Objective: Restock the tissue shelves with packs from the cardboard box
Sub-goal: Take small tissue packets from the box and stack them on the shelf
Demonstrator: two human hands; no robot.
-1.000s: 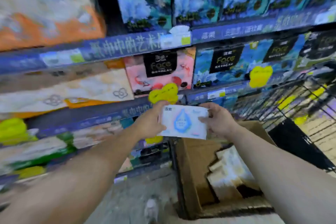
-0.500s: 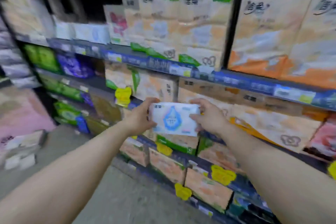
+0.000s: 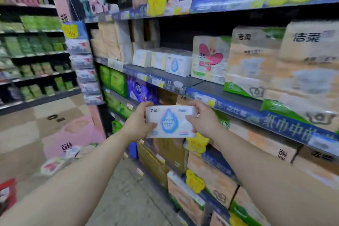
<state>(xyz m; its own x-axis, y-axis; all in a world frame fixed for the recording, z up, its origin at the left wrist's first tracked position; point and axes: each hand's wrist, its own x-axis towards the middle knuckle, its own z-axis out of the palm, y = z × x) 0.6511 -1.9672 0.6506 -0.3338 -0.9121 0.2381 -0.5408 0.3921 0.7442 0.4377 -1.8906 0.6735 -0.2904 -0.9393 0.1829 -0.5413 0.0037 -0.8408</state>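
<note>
A white tissue pack with a blue drop print is held flat in front of me, facing me. My left hand grips its left end and my right hand grips its right end. Above and behind it, a grey shelf carries a short row of matching white packs, with bare shelf surface in front of them. The cardboard box is out of view.
Large orange and beige tissue bundles fill the shelf to the right. A pink butterfly pack stands beside the white row. Green packs and lower shelves lie below. An aisle floor runs left, past a pink end display.
My view has swung left from the cardboard box and cart to the tissue shelves. Both hands have kept hold of the pack and carried it along, now below the row of matching packs.
</note>
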